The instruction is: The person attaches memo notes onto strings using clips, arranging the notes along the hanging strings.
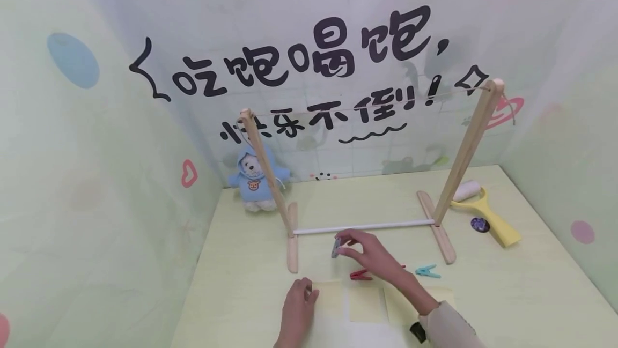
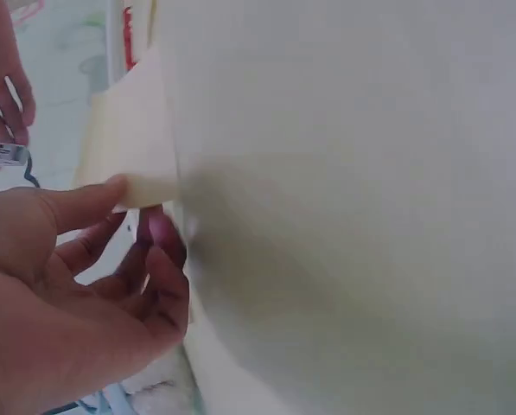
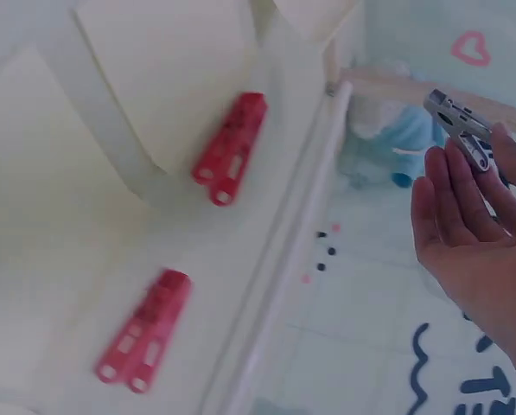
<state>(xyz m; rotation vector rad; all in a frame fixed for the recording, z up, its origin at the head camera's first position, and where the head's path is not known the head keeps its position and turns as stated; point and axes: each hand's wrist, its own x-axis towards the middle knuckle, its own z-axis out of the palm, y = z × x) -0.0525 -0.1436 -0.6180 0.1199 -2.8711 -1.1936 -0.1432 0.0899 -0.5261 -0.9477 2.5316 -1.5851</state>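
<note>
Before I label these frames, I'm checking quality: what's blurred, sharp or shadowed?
Right wrist: the red clothespins are soft, the gray clothespin crisper. Left wrist: a diffuse shadow darkens the table beside the left hand. Head: the wall lettering reads clearly.

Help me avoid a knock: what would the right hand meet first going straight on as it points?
Likely the left wooden post, with the held grey clip touching first; depth is unclear, so the white rod could come sooner.

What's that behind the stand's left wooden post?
Behind the left post sits a blue-hooded plush toy, showing on both sides of it. In the head view, the strip the post crosses is hidden.
</note>
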